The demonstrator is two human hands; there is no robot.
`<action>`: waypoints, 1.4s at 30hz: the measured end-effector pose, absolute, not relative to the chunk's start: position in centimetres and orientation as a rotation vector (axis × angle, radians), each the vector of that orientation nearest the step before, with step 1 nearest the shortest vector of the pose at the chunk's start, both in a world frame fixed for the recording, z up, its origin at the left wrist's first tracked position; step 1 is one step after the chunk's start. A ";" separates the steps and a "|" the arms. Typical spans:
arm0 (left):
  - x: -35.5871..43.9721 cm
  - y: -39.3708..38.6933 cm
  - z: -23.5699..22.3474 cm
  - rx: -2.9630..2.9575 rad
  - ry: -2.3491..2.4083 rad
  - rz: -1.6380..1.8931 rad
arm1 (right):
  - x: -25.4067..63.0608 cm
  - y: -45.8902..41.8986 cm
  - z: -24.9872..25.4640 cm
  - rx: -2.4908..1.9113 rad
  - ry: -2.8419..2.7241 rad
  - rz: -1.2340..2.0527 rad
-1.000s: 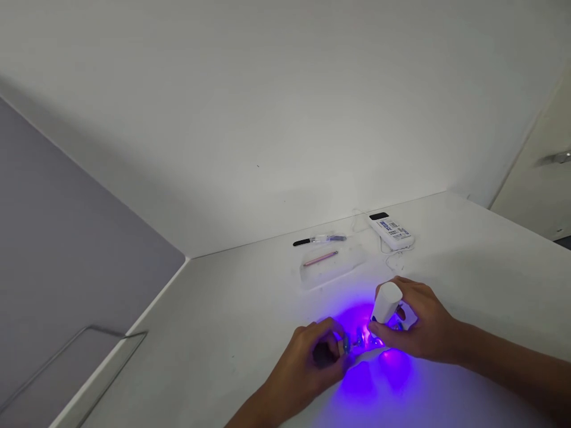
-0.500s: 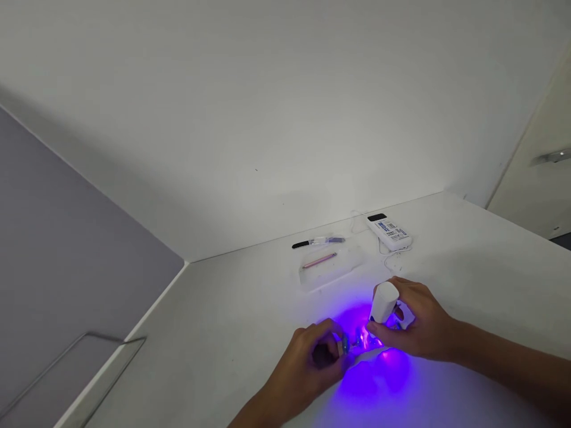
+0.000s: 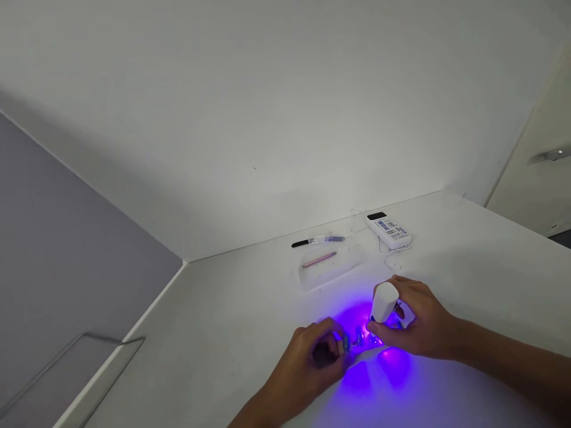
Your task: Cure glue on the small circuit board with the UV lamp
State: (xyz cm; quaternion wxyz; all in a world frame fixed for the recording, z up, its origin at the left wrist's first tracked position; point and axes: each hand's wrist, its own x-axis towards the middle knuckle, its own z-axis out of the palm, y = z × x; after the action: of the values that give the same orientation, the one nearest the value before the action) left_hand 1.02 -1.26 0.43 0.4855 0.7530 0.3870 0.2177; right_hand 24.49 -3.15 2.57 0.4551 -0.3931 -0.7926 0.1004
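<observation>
Your right grip [image 3: 383, 309] clasps the lamp [image 3: 385, 302], near right on the surface [image 3: 214, 333]; your left grip [image 3: 341, 346] pinches a small piece [image 3: 345, 343] just left. If either wavers, lamp and piece could knock together.

Smooth, flat white tabletop [image 3: 214, 333]: carries everything below.
Shallow, translucent, plastic-looking tray [image 3: 331, 271]: clock's centre.
Slim black, clear and blue-grey pen-shaped tool [image 3: 318, 241]: 11 o'clock, just beyond the tray.
White rounded slab with black end panel [image 3: 389, 230]: 2 o'clock.
Thin white cable [image 3: 386, 258]: 3 o'clock, loosely curved beside the slab.
</observation>
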 end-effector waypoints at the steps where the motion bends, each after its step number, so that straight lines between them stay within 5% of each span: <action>1: 1.0 -1.3 0.5 1.836 0.946 0.530 | 24.5 -3.1 2.5 -0.967 -1.955 0.240; 42: 0.9 -1.3 0.4 1.841 0.933 0.545 | 24.7 -2.9 2.1 -0.896 -1.963 0.132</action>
State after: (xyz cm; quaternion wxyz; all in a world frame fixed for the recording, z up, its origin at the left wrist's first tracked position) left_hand 0.91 -1.30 0.44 0.4824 0.7555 0.3829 0.2236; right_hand 24.66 -2.92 2.13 0.4707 -0.3657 -0.8011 0.0540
